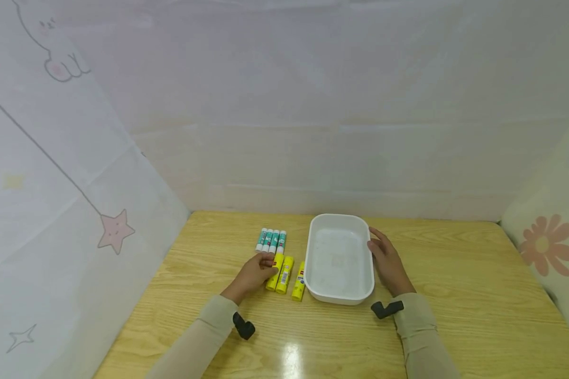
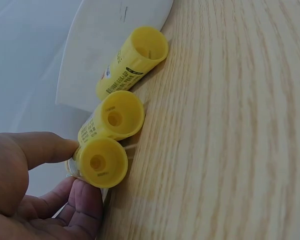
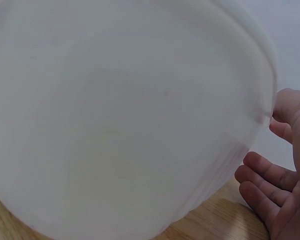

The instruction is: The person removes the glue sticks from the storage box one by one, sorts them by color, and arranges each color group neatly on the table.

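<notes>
My left hand pinches the leftmost yellow glue stick between thumb and fingers. Right beside it lies a second yellow glue stick, and a third lies against the left side of a white plastic tub. In the left wrist view the hollow round ends of the held stick and its two neighbours face the camera. My right hand rests along the tub's right side. Seen from the right wrist, its fingers are extended near the tub's wall, with the thumb at the rim.
Several green-and-white glue sticks lie in a row just behind the yellow ones, left of the tub. All of it is on a wood-grain table. A pale cloth backdrop rises at the table's back edge and both sides.
</notes>
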Motion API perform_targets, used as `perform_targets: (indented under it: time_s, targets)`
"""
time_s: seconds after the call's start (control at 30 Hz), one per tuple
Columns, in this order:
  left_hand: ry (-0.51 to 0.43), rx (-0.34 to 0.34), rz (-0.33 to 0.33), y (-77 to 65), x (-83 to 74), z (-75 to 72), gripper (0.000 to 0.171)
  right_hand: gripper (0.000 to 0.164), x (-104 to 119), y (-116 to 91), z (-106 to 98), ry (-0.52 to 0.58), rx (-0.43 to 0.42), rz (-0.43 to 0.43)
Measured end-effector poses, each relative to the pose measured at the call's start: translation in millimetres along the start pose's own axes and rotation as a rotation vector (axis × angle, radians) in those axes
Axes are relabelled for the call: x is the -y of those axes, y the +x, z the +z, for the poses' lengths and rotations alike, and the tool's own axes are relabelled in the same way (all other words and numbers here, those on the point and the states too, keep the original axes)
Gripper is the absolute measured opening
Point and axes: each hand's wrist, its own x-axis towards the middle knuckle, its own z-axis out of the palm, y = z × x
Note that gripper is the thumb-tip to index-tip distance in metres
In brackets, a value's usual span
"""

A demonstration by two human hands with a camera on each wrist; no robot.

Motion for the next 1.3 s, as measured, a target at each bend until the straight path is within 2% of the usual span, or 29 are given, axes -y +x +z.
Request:
perform_targets:
  time_s: [0.47,0.87,1.17,1.3]
  targets:
    - [0.033,0.001,0.012,-1.1,1.7,0.8,0.042,0.056,0.2,-0.2,-0.2,-0.017,0.002,0.004]
    - [0.044,-0.006,-0.013,-1.3,1.7,0.3,0.042,0.056,-0.4,0.8,0.2,-0.016,0.006,0.020]
    - [0.042,-0.012,-0.023,-2.2,2.7,0.3,0.043,0.053,13.6,-5.5,1.8,-0.008,0.023,0.022]
    - [0.037,-0.008,-0.023,-3.2,2.1,-0.9,0.042,0.053,11.1,-4.6,0.8,-0.005,0.022,0.019]
